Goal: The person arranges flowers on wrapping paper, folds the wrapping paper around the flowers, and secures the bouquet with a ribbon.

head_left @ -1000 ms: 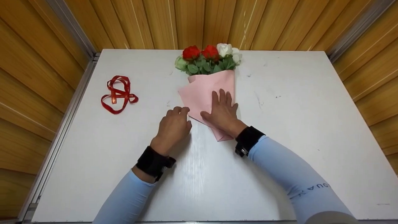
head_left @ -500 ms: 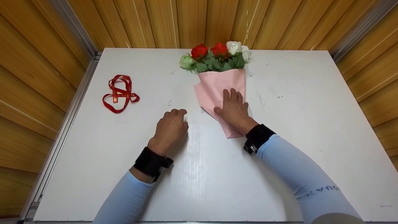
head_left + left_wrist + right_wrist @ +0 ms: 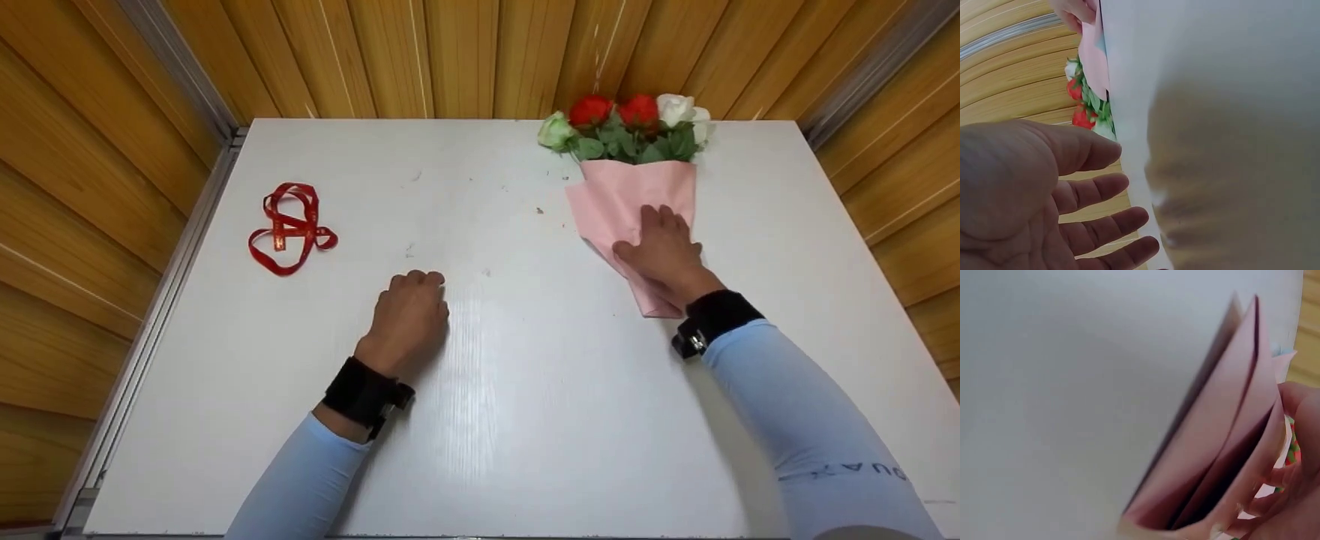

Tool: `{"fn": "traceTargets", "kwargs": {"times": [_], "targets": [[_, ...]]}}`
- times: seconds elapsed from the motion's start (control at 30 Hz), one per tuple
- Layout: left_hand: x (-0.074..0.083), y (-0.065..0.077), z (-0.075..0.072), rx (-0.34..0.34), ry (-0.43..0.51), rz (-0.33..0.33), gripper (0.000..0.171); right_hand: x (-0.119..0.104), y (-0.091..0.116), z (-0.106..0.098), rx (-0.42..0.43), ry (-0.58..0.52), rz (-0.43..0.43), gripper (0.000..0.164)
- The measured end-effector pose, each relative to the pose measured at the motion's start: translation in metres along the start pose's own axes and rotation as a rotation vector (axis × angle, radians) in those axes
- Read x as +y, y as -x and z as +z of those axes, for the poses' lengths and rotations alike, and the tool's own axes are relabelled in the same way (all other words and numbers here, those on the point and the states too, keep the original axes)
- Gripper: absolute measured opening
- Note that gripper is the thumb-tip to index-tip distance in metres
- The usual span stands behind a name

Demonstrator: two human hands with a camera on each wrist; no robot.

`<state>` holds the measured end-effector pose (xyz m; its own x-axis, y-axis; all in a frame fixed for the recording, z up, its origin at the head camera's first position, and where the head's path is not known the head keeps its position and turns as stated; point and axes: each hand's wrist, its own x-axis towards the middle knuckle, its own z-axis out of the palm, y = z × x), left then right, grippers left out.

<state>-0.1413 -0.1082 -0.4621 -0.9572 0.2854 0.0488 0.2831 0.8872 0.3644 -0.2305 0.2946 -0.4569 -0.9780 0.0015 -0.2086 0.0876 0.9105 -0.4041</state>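
A bouquet point(image 3: 622, 187) of red, white and pale green roses, wrapped in pink paper, lies at the back right of the white table in the head view. My right hand point(image 3: 664, 251) holds its wrapped lower part from above, thumb on the left and fingers toward the right edge. The right wrist view looks into the folded bottom end of the pink wrapping paper point(image 3: 1224, 439), with my fingers over its side. Left of the middle, my left hand point(image 3: 409, 315) is over the tabletop with nothing in it; the left wrist view shows its loosely extended fingers point(image 3: 1106, 225).
A looped red ribbon point(image 3: 292, 229) lies at the left of the white table point(image 3: 487, 420). Wood-patterned panels point(image 3: 465, 60) stand behind and at both sides, with a metal rail point(image 3: 157, 307) along the left. A few small specks point(image 3: 539, 211) dot the surface.
The bouquet has moved to the right across the table together with my right hand. My left hand has drawn back slightly from where it was beside the paper's left edge.
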Motion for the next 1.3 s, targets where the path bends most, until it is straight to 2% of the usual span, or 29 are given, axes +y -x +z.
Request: {"fn": "traceTargets", "kwargs": {"times": [0.1,0.2,0.3,0.43,0.7,1.0,1.17,1.3], "targets": [[-0.001,0.000,0.003,0.012,-0.023,0.019,0.015,0.020,-0.003,-0.014,-0.020,0.001,0.027,0.087],[-0.001,0.000,0.004,0.016,-0.033,0.022,0.012,0.033,-0.005,-0.024,-0.043,0.001,0.063,0.092],[0.000,0.000,0.005,0.017,-0.035,0.017,0.014,0.039,-0.006,-0.028,-0.052,0.002,0.083,0.094],[0.000,0.000,0.006,0.014,-0.048,0.014,0.016,0.039,-0.006,-0.029,-0.020,0.015,0.092,0.092],[-0.001,0.002,0.008,0.013,-0.069,0.017,0.015,0.028,-0.005,-0.021,0.095,0.028,0.065,0.093],[-0.002,0.000,0.006,-0.016,-0.066,0.018,0.017,0.019,0.008,-0.015,0.341,-0.013,-0.044,0.080],[-0.004,-0.001,0.002,-0.019,-0.047,0.005,0.014,0.016,0.016,-0.012,0.399,-0.080,-0.069,0.076],[-0.004,-0.001,0.001,-0.025,-0.034,0.001,0.014,0.014,0.022,-0.009,0.429,-0.084,-0.086,0.070]]}}
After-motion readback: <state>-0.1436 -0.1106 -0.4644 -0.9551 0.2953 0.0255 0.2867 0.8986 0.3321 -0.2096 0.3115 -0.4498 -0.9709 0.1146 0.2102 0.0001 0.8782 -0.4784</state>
